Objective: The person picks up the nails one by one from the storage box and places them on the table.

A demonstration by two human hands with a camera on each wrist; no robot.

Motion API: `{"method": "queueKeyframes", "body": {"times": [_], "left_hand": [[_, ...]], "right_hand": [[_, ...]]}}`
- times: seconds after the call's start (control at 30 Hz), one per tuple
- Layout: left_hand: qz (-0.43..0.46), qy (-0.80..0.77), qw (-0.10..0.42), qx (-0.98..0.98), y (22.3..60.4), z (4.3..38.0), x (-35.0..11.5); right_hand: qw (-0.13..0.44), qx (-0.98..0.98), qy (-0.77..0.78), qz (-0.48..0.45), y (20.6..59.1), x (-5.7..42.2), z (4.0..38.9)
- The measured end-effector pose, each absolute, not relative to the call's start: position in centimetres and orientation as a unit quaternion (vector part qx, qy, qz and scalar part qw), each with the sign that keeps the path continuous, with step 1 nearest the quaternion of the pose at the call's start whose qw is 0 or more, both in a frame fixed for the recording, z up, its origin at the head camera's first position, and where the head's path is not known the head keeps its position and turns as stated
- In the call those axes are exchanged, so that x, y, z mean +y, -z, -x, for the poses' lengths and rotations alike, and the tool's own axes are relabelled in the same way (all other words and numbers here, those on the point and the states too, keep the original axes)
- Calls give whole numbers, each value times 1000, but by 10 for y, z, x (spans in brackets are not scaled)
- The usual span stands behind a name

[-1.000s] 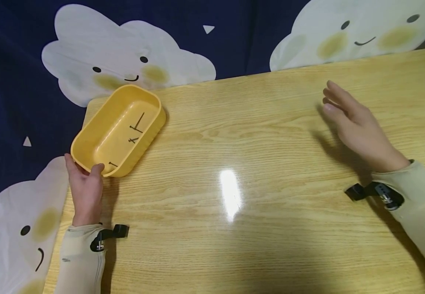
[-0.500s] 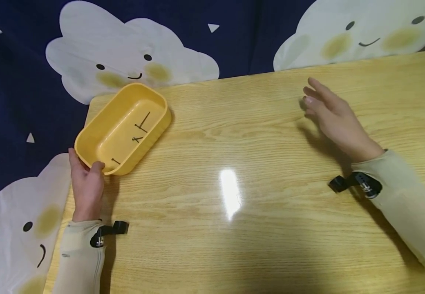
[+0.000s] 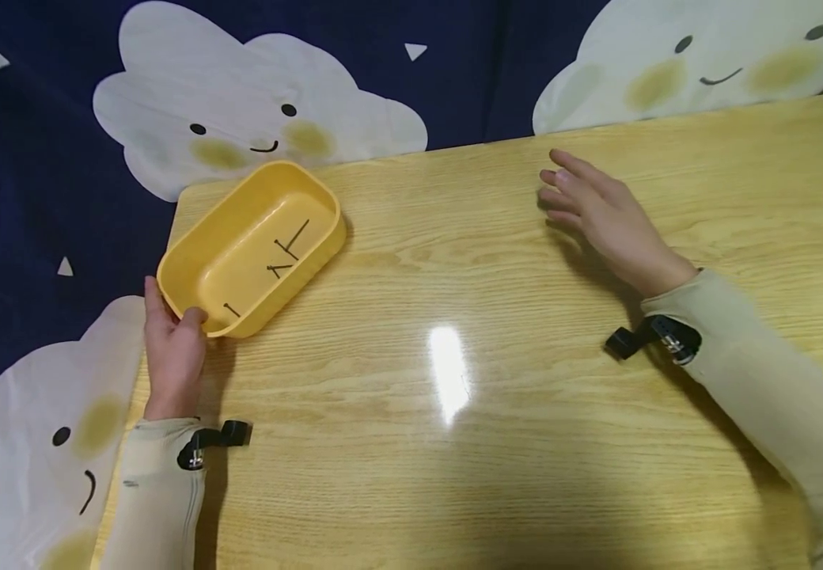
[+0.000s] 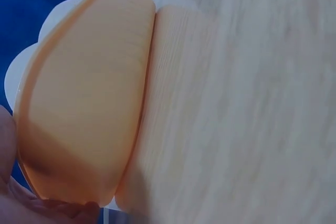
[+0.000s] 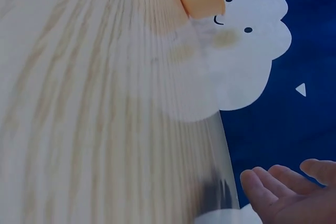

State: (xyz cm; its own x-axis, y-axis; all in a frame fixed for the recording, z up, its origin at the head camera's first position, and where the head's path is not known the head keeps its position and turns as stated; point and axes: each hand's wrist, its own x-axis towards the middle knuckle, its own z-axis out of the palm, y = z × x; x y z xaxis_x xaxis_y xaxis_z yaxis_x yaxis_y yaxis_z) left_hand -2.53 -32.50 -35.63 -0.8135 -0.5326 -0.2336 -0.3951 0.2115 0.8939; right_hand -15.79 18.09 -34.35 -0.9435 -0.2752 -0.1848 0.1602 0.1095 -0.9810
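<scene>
At the table's far left lies a yellow plastic basin point(image 3: 305, 277), oblong with rounded corners. My left hand point(image 3: 172, 360) grips its near end, thumb over the rim and fingers along the outside. The left wrist view shows the basin's outer wall point(image 4: 89, 87) close up, with part of that hand point(image 4: 21, 208) at its lower end. Several thin dark nails or screws point(image 3: 297, 236) lie scattered on the basin floor; which of the two I cannot tell. My right hand point(image 3: 614, 226) hovers above the table, fingers extended and spread, holding nothing, well to the right of the basin.
The wood-grain table point(image 3: 397, 475) has a bright light reflection point(image 3: 449, 372) near its middle. A dark blue cloth with white clouds point(image 3: 240, 95) hangs along the far and left edges. Each sleeve carries a black wrist camera point(image 3: 657, 336).
My right hand has moved left across the table toward the basin, its fingers spreading. The basin, still in my left hand's grip, has shifted slightly right, and the small pieces inside have moved a little.
</scene>
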Motion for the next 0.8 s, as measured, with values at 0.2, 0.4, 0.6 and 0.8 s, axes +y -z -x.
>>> {"method": "queueKeyframes", "body": {"times": [0.2,0.4,0.6,0.8], "left_hand": [[-273,547,58,-789,357,30,-325],[-255,545,54,-797,358,37,-322],[-237,553,38,-798,359,43,-314],[-210,560,22,-801,357,51,-308]], "right_hand": [[181,711,678,38,346,167,163],[189,705,682,47,342,151,161],[191,718,667,55,343,142,159],[195,716,668,54,347,139,157]]}}
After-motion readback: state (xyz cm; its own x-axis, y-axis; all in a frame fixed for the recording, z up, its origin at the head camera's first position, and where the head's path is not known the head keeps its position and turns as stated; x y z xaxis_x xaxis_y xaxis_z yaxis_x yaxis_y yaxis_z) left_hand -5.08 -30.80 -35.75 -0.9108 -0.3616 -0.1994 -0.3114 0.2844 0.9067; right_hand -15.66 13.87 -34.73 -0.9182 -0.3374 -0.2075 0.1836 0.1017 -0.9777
